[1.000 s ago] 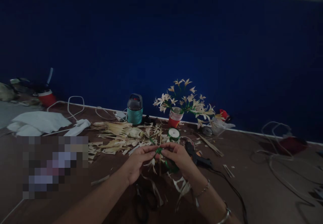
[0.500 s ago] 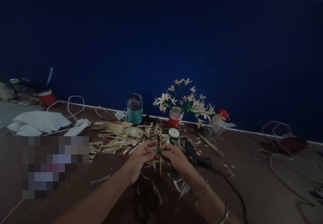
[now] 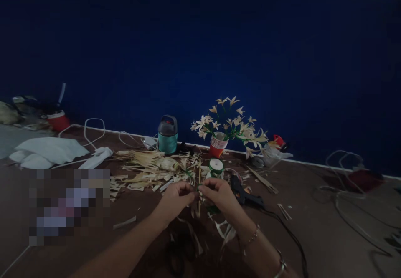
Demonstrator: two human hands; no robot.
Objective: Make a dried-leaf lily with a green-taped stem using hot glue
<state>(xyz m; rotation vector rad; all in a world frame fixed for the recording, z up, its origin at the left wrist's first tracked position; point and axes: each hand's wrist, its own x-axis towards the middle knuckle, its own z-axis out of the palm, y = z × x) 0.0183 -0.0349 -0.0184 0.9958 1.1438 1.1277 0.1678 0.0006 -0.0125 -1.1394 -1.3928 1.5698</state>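
My left hand is closed in a pinch, thumb against the fingers. Opposite it, my right hand pinches too, the fingertips of both nearly meeting. Between them shows a bit of thin green strip, mostly hidden by the fingers. Just behind the hands lies a pale, narrow dried strip. A white-topped roll with a green edge stands beyond my right hand. To the right of that hand rests a black glue gun. Dark scissors lie below my hands, hard to see.
Pale handmade flowers stand in a red cup by the blue wall. Dried husk pieces spread leftward, near a teal and grey container. White bags lie far left. The glue gun's cord runs toward me.
The green piece between my fingertips shows less now. My left fingers have curled in and sit slightly lower; my right hand has barely moved.
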